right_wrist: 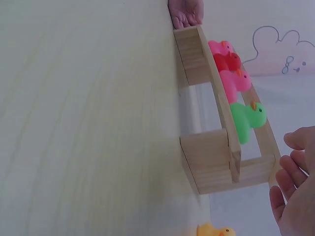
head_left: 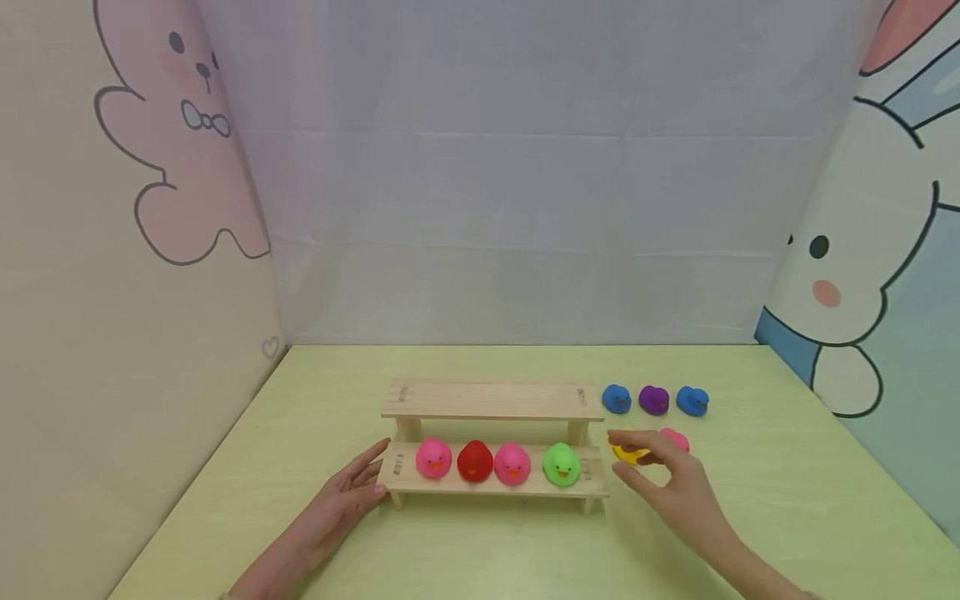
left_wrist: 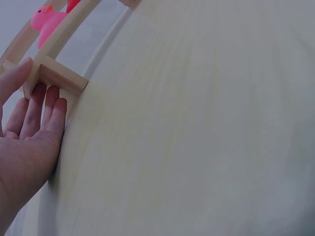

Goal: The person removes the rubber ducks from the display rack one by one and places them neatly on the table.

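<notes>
My left hand is at the left end of a two-step wooden stand. In the left wrist view its thumb lies on the lower board's end, fingers bent beneath. On the lower step sit a pink rubber duck, a red duck, a second pink duck and a green duck; a gap separates the green one from its neighbour. My right hand hovers off the stand's right end, thumb and fingers apart with nothing between them. It partly covers a yellow duck and another pink duck.
Right of the upper step, a blue duck, a purple duck and another blue duck stand in a row on the pale yellow table. A white curtain closes off the back.
</notes>
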`<state>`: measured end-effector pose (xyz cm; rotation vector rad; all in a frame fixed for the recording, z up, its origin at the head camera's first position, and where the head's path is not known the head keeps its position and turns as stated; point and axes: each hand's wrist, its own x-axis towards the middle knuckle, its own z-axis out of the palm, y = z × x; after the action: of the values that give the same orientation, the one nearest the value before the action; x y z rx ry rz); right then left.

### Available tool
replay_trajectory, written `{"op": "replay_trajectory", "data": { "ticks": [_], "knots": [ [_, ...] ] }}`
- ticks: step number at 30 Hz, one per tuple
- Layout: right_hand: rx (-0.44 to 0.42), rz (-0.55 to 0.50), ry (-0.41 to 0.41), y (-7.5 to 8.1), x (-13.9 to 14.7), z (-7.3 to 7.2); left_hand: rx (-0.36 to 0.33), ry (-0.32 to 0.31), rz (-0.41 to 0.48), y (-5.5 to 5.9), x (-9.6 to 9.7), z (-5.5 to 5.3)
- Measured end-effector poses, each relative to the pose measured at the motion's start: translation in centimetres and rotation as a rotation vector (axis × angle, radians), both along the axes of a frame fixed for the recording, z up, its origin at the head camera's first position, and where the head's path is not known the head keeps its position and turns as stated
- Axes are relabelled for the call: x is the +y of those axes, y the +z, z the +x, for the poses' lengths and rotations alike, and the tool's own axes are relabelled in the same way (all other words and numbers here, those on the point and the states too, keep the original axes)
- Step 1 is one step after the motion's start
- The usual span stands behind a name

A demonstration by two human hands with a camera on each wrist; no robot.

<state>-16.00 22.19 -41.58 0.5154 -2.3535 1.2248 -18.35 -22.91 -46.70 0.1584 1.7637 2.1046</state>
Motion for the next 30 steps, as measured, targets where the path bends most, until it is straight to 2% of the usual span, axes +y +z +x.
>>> {"op": "replay_trajectory", "data": {
  "ticks": [5,11,14,18,26,30],
  "knots": [
    [0.021,-0.03,0.07,-0.9,-1.5,0.3,-0.007,0.002,0.004,0.1,0.0,0.1],
    [0.101,-0.05,0.119,-2.0,-3.1,-0.3,-0.017,0.009,0.01,0.1,0.0,0.1],
    [0.112,-0.045,0.138,-2.2,-3.8,-0.5,-0.012,0.01,0.004,0.1,0.0,0.0],
    [0.104,-0.035,0.154,-2.2,-4.5,-0.7,-0.01,0.014,-0.001,0.0,0.0,0.0],
    [-0.006,-0.013,0.11,-2.0,-5.2,-0.8,-0.018,0.023,0.002,0.0,0.1,0.0],
    [-0.032,-0.01,0.101,-1.9,-5.5,-0.9,-0.021,0.023,0.0,0.0,0.1,0.0]
  ]
}}
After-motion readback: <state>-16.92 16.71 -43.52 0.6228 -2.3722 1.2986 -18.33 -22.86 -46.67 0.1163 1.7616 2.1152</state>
